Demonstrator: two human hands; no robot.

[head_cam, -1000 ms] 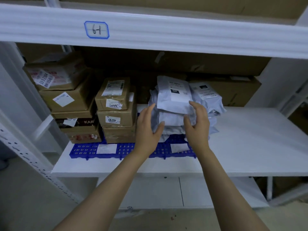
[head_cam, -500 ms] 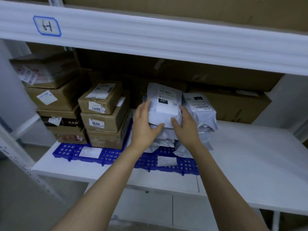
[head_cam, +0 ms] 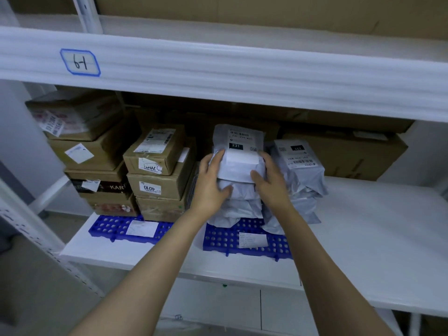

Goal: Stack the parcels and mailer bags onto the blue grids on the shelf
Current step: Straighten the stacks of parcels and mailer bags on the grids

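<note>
A stack of grey mailer bags (head_cam: 238,146) stands on the right blue grid (head_cam: 223,241), its top bag bearing a "231" label. My left hand (head_cam: 212,183) presses the stack's left side with straight fingers, thumb on the front. My right hand (head_cam: 269,184) presses the right side, thumb on the top bag's front edge. A second pile of mailer bags (head_cam: 298,166) leans just right of it. Two stacks of cardboard parcels (head_cam: 157,154) (head_cam: 89,151) sit on the left blue grid (head_cam: 114,226).
The white shelf board (head_cam: 363,226) stretches to the right of the grids. A long cardboard box (head_cam: 351,156) lies at the back right. The upper shelf beam with a "6-1" label (head_cam: 80,62) hangs low overhead. A perforated upright (head_cam: 36,226) stands at left.
Both hands have slid further back along the sides of the top mailer bag and closed in on the stack. The view has shifted closer to the shelf.
</note>
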